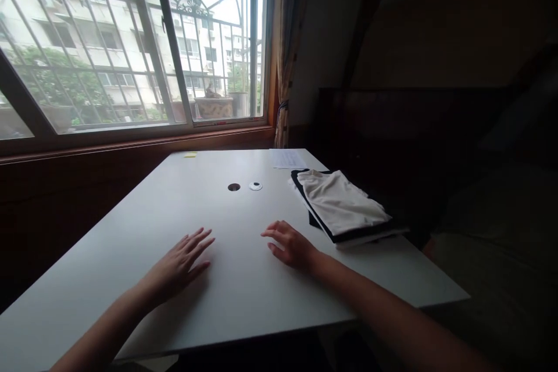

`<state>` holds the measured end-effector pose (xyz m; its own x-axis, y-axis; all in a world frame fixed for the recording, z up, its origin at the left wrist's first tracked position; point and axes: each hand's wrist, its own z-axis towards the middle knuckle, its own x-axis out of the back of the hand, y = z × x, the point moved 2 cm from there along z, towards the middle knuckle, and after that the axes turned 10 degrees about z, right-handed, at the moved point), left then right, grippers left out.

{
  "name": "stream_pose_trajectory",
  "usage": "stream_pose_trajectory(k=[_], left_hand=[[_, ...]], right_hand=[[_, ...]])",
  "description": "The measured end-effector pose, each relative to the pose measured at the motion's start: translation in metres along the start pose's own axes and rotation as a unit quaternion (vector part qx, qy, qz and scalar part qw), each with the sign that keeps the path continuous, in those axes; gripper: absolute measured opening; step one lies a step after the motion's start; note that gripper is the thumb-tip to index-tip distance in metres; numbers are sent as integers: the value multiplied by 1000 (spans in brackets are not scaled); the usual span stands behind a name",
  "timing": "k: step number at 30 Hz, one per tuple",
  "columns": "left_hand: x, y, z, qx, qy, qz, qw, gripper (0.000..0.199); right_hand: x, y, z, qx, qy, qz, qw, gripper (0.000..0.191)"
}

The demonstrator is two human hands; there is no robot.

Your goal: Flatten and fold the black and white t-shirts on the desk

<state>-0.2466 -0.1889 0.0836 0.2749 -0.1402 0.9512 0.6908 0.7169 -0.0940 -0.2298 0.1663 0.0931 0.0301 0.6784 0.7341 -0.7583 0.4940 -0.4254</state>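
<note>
Over the white table (235, 296), my left hand (178, 264) is spread with its fingers apart and holds nothing. My right hand (290, 244) has loosely curved, separated fingers and is likewise without anything in it. Just to the right of that hand lies a stack of folded cloth: a white garment (337, 200) on top, with black fabric (361, 234) and more white layers under it. Neither hand touches the stack. Whether the palms rest on the tabletop or hover slightly above it, I cannot tell.
Farther back are a round cable hole (234, 187) and its white cover (255, 186). A printed sheet (288, 158) and a small yellow note (190, 154) lie near the far edge. Beyond stand a barred window (131, 40) and a curtain (285, 58). The right side is dark.
</note>
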Motion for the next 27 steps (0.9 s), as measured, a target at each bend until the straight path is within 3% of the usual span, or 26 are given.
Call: stream_pose_trajectory(k=[3,8,16,19,22,27], left_hand=[[-10,-8,22,-17,-31,-8,999,56],[-32,-15,50,-33,-19,-36,999,55],[-50,-16,42,-54,5,-10,998,53],[-51,-18,41,-59,9,1,998,54],[-52,-19,43,-64,15,2,998,52],[-50,-17,44,-57,27,-13,998,50]], right_hand=[[-4,6,0,-5,36,20,999,34],[4,12,-6,-59,89,65,992,24],[7,11,-9,-100,88,84,988,24],[12,16,-9,-88,104,19,990,25],[34,31,-11,-100,143,-113,978,24],[86,74,-23,-223,167,-325,904,32]])
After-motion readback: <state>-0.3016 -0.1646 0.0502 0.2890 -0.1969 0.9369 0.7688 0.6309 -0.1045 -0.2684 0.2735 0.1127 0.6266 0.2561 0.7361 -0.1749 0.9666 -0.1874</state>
